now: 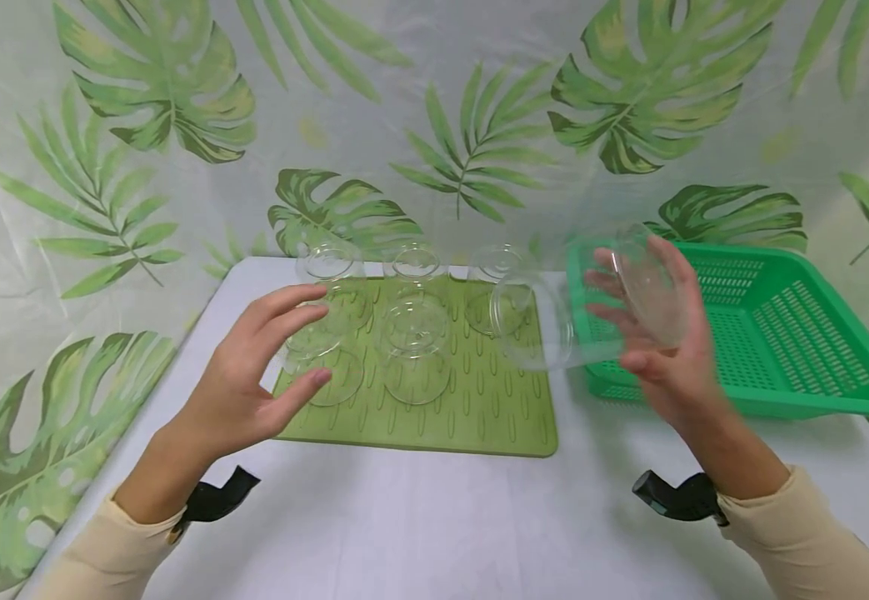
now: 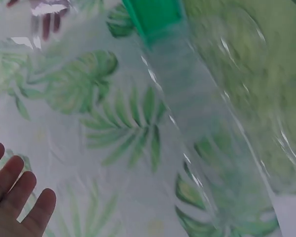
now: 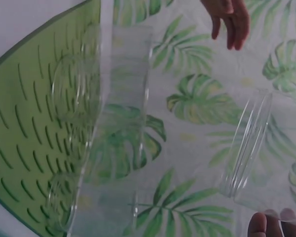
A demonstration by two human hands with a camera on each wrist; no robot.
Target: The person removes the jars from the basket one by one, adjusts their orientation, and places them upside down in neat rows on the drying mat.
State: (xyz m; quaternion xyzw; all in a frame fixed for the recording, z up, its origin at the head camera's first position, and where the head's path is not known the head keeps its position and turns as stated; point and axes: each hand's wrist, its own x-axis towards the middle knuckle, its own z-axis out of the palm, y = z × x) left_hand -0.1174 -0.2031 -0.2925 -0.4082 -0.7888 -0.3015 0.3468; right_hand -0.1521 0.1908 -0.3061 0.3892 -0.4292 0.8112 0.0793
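Observation:
My right hand (image 1: 677,333) grips a clear, see-through jar (image 1: 546,329) near its base, thumb and fingers round the wall. That jar lies on its side in the air, its ringed mouth pointing left, beside the green basket. In the right wrist view the jar's ridged neck (image 3: 249,143) shows above my fingertips (image 3: 257,226). My left hand (image 1: 247,367) holds nothing; its fingers and thumb are spread apart close to the left jars. Several more clear jars (image 1: 415,367) stand in rows on a green ridged mat (image 1: 501,417).
A green perforated basket (image 1: 816,333) stands at the right on a white-covered table (image 1: 464,517). Behind the table hangs a leaf-patterned sheet (image 1: 471,142). The jars on the mat stand close together, with three along its back edge.

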